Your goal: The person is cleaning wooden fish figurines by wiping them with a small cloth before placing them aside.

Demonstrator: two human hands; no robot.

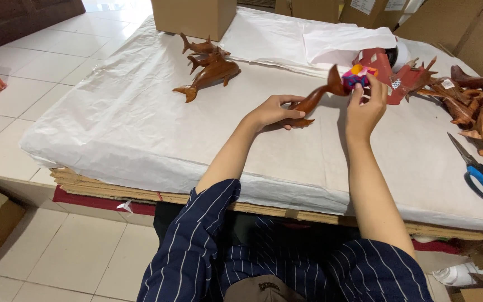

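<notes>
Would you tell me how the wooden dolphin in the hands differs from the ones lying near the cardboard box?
The held dolphin is lifted at a slant by both hands; the lying dolphins rest untouched on the white paper. A colourful tag sits at its tail; theirs look bare. All are reddish-brown carvings.

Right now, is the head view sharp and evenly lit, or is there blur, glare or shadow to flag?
Head view: soft, even light, with no hard glare on the white paper; faint shadows under the left hand and right hand; the wooden dolphin slightly soft; edges bowed by the wide lens.
</notes>
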